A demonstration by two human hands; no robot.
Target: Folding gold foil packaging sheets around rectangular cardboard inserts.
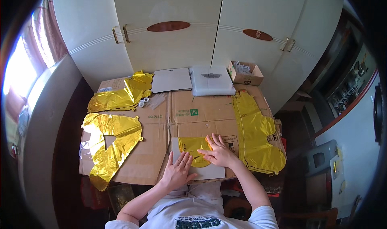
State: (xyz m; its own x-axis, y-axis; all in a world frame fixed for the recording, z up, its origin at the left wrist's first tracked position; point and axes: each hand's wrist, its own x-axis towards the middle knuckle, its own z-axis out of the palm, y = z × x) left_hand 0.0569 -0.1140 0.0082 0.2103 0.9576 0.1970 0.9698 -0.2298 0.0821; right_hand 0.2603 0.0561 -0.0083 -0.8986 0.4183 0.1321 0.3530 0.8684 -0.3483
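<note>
A gold foil balloon [188, 142], flat and folded small, lies on a white card [212, 173] at the table's near edge. My left hand [177, 173] rests flat on the card, its spread fingertips reaching the foil's lower left part. Across the foil's right side lies my right hand [221, 152], fingers stretched and apart. A small orange edge shows beside its fingers; what it belongs to is mostly hidden. To the left is a flat gold foil balloon [128, 136] with an opening in its middle. Another large gold foil balloon [254, 138] is spread out on the right.
Flattened cardboard [149, 158] covers the table. More gold foil balloons [117, 99] lie at the far left, near small white rolls [141, 103] and thin clear strips [157, 101]. Along the back are white cards [172, 81], clear plastic bags [211, 85] and a small carton [250, 79] of pale pieces.
</note>
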